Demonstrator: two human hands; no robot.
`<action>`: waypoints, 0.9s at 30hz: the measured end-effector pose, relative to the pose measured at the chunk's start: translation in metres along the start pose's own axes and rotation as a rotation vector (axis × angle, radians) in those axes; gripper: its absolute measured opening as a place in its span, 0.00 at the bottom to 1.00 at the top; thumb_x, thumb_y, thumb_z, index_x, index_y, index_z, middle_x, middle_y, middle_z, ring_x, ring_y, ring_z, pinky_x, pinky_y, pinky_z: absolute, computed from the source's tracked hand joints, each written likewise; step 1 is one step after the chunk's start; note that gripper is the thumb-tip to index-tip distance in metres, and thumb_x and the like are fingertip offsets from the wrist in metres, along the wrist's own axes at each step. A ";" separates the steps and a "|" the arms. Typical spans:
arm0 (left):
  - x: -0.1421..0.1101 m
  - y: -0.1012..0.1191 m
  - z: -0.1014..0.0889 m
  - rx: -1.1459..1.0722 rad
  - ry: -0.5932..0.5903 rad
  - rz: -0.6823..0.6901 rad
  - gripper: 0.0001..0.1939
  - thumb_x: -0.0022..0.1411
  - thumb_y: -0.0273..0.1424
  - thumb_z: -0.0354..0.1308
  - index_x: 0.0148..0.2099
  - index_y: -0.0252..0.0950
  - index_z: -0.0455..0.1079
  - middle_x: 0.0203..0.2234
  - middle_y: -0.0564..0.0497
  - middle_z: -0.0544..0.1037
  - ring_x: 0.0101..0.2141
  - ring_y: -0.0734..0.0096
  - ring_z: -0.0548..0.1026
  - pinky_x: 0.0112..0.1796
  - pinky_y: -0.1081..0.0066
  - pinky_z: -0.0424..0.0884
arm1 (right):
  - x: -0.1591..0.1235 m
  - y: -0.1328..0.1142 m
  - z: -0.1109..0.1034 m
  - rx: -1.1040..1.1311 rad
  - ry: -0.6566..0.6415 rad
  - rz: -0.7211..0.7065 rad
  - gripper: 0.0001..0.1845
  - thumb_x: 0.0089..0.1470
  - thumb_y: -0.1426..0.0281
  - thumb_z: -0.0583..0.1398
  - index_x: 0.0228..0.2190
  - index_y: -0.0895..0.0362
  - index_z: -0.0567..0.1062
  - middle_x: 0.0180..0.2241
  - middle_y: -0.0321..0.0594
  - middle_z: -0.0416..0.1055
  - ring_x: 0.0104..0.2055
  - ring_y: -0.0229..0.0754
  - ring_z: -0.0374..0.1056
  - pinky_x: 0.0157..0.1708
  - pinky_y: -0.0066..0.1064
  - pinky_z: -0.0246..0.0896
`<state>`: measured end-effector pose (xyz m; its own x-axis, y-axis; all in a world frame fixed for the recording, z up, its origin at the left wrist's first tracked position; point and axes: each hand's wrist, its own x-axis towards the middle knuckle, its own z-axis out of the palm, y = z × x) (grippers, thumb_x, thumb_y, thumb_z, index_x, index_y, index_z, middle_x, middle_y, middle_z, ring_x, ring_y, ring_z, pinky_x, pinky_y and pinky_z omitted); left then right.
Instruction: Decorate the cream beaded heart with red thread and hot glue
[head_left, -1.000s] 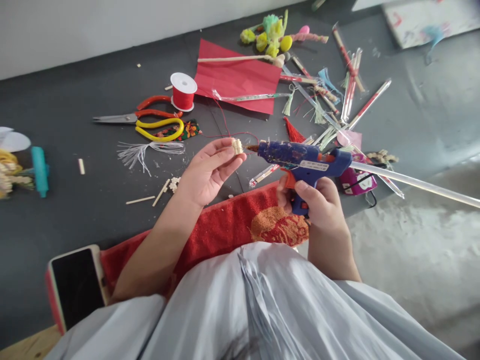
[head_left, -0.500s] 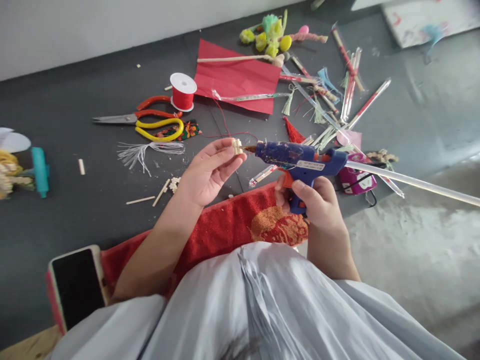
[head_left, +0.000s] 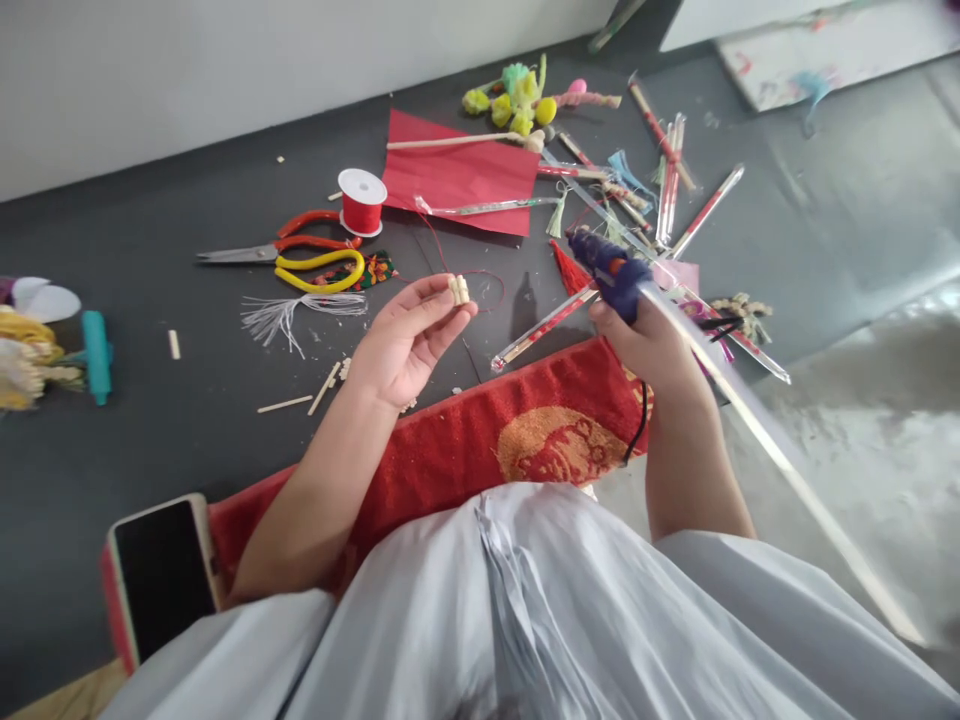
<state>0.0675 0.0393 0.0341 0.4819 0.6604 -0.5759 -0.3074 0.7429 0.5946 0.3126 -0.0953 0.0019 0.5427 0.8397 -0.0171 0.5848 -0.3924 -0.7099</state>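
Note:
Between the thumb and fingertips of my left hand is a small pale piece built of short wooden sticks. My right hand grips a blue hot glue gun, its nozzle turned up and away from me, apart from the wooden piece. A long clear glue stick trails out of the gun's back toward the lower right. Loose short sticks lie on the table left of my left wrist. Beneath my hands a red towel runs along the table's front edge.
Scissors with red and yellow handles lie beside a spool of red thread. Red paper lies behind, with wrapped sticks and tassels to its right. A phone rests at the lower left; white cords lie below the scissors.
My right hand has drawn the glue gun away from the wooden piece, to the right and upward, and turned it. My left hand keeps its pinch. The view has shifted slightly.

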 end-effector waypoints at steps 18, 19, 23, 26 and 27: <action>-0.008 0.008 0.000 0.065 -0.043 -0.001 0.05 0.64 0.21 0.63 0.40 0.36 0.76 0.32 0.56 0.81 0.37 0.80 0.84 0.45 0.83 0.79 | -0.011 -0.021 0.036 -0.711 -0.155 -0.152 0.27 0.64 0.63 0.58 0.58 0.69 0.70 0.52 0.66 0.72 0.57 0.67 0.67 0.56 0.56 0.64; -0.008 0.008 0.000 0.072 -0.043 -0.010 0.05 0.64 0.22 0.63 0.41 0.36 0.76 0.32 0.56 0.81 0.37 0.80 0.84 0.45 0.83 0.79 | -0.013 -0.028 0.033 -0.695 -0.136 -0.171 0.27 0.63 0.63 0.60 0.58 0.67 0.71 0.51 0.64 0.72 0.56 0.67 0.67 0.56 0.57 0.64; -0.010 0.009 0.002 0.093 -0.037 -0.039 0.05 0.65 0.22 0.62 0.40 0.36 0.76 0.31 0.56 0.81 0.36 0.81 0.84 0.42 0.84 0.79 | -0.018 -0.063 0.029 -0.345 -0.045 -0.332 0.14 0.64 0.65 0.58 0.47 0.54 0.79 0.41 0.50 0.76 0.45 0.54 0.71 0.51 0.47 0.67; -0.011 0.008 0.004 0.100 -0.031 -0.040 0.06 0.65 0.20 0.62 0.38 0.35 0.75 0.30 0.57 0.80 0.32 0.83 0.83 0.41 0.85 0.79 | -0.018 -0.086 0.037 -0.026 -0.059 -0.414 0.11 0.63 0.64 0.59 0.38 0.53 0.82 0.33 0.42 0.75 0.33 0.44 0.69 0.38 0.37 0.67; -0.010 0.008 0.004 0.098 -0.032 -0.038 0.06 0.65 0.20 0.61 0.38 0.35 0.75 0.30 0.57 0.80 0.31 0.83 0.83 0.40 0.86 0.79 | -0.017 -0.090 0.041 0.055 -0.072 -0.429 0.11 0.63 0.64 0.60 0.37 0.53 0.83 0.31 0.41 0.75 0.31 0.42 0.67 0.36 0.35 0.66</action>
<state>0.0634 0.0380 0.0470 0.5185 0.6267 -0.5817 -0.2072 0.7521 0.6256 0.2262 -0.0589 0.0375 0.2133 0.9470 0.2404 0.7140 0.0169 -0.7000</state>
